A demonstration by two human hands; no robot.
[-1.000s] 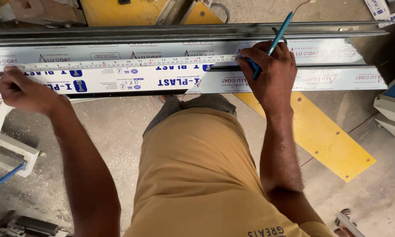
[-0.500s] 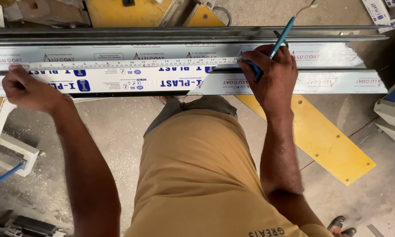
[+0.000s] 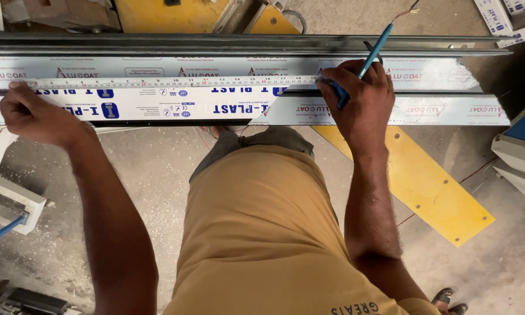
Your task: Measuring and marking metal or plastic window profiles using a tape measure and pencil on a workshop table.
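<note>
Hiding pen (image 3: 372,49) tip (right hand (image 3: 356,99))

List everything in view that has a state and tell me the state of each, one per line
Tape measure: pulled out, lying flat along the profile.
Left hand: pinning the tape's end.
Right hand: gripping the pen, resting on the profile.
Blue pen: tilted, tip down at the tape.
White profile: lying lengthwise, protective film on.
Yellow plate: flat on the floor.

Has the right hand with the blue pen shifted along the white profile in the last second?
No. The right hand holds the blue pen at the same spot on the measuring tape laid along the white profile.
</note>
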